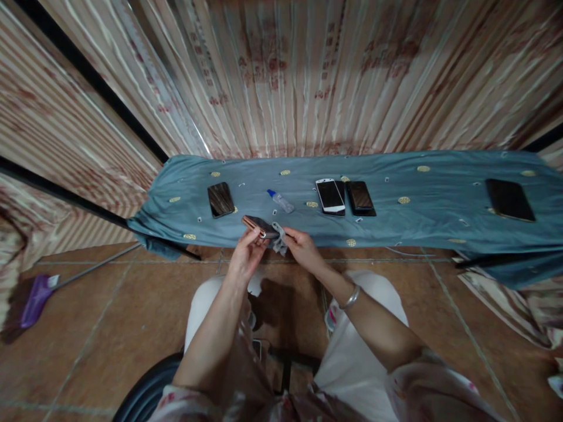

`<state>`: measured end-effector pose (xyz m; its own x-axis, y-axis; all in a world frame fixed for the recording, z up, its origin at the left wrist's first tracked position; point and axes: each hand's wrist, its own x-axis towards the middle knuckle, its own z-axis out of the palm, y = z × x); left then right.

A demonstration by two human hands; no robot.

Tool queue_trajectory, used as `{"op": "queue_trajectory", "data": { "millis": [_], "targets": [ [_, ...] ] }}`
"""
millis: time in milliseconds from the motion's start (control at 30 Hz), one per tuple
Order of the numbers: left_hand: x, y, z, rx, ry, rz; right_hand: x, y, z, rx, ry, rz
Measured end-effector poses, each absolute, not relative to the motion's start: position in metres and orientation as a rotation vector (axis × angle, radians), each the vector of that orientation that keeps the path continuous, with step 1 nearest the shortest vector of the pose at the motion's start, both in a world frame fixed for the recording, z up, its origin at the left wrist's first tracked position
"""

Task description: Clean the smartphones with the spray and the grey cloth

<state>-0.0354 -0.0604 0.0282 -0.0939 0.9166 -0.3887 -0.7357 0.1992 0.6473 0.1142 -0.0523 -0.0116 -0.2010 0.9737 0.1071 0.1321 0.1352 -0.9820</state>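
My left hand (247, 251) grips a phone (260, 226) with dark and copper-coloured sides, held tilted above the table's front edge. In my right hand (301, 246) a small grey cloth (279, 239) is pinched, and it touches the phone's right end. Just beyond the phone lies a clear bottle (282, 203) with a blue cap, on its side. To the left of it a dark phone (220, 199) rests face up. Right of the bottle are a white-framed phone (331, 196), partly over a dark one, and a black phone (361, 196) stacked on another dark device.
A blue-green cloth with yellow prints covers the long table (444, 205). At its right end lies a black tablet (510, 199). Striped curtains (281, 82) hang behind. A purple broom (37, 299) lies on the tiled floor at left, beside black poles (88, 205).
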Motion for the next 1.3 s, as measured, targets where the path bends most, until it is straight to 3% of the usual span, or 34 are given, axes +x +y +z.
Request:
{"op": "queue_trajectory", "data": {
  "millis": [200,600,900,1300],
  "targets": [
    [-0.035,-0.06,0.029,0.355,0.953,1.454,0.11,-0.057,-0.005,-1.199,-1.637,0.943],
    [-0.031,-0.056,0.022,0.485,1.015,1.564,0.108,-0.062,-0.002,-1.132,-1.513,1.102],
    [-0.032,-0.065,0.035,0.518,0.999,1.373,0.123,-0.072,0.022,-0.965,-1.769,0.786],
    [-0.01,-0.076,0.027,0.628,0.95,1.169,0.134,-0.061,0.014,-0.993,-1.669,0.781]
  ]
}}
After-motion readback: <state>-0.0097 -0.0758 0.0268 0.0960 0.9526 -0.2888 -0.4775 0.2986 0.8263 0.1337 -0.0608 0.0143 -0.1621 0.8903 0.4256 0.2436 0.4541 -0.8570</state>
